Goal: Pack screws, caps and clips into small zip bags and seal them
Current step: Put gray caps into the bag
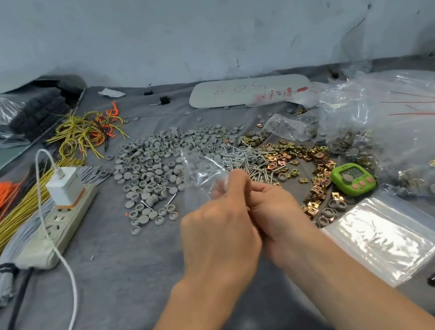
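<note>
My left hand [218,231] and my right hand [273,210] meet above the grey cloth, and both pinch the edge of a small clear zip bag [201,170] that sticks up and away from me. I cannot tell if the bag holds anything. Behind it lie a wide spread of grey round caps [151,170], a pile of silver screws [247,160] and a curved band of gold clips [308,166].
A stack of unused zip bags [381,241] lies at the right, a green timer [352,178] beside it. Filled bags [419,137] pile up far right. A power strip [57,229] with a white charger, bundles of wires [3,218] and a black cable sit at the left.
</note>
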Tool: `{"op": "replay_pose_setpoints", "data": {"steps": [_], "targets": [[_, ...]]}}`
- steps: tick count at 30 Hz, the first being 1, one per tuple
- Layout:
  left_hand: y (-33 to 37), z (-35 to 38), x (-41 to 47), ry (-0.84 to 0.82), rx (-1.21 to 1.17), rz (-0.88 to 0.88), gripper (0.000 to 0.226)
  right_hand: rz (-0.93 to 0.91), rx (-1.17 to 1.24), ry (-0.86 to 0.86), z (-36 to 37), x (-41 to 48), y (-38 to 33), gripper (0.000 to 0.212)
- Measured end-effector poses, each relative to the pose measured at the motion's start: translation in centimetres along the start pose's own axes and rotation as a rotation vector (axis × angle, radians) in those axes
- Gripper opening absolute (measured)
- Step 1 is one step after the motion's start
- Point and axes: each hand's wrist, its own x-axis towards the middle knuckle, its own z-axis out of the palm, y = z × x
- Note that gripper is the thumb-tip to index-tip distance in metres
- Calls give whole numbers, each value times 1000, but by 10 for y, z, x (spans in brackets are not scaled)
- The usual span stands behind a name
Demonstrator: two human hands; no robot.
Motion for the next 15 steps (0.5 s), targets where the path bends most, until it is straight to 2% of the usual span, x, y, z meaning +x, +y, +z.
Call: {"op": "replay_pose_setpoints", "data": {"steps": [1, 3, 5, 7, 9, 11, 13, 15], "targets": [[-2, -1, -1, -2, -1, -17, 46, 27, -106, 14, 3, -1, 3, 11], [-8, -3, -1, -16, 13, -58, 55, 89, -274, 22, 4, 1, 7, 26], [-12, -4, -3, -28, -4, -75, 58, 103, -332, -31, 7, 1, 7, 25], [-13, -2, -7, -4, -47, -79, 53, 132, -336, -67, 9, 2, 6, 32], [-18, -2, -9, 15, -94, -52, 51, 119, -307, -127, 7, 3, 3, 31], [-27, -7, -4, -45, -148, 39, 49, 83, -289, -178, 5, 3, 2, 27], [-41, -13, 3, -166, -243, 75, 45, 37, -236, -211, 6, 5, 2, 33], [-54, -20, 8, -169, -265, 77, 48, 26, -153, -288, 5, 9, 4, 37]]}}
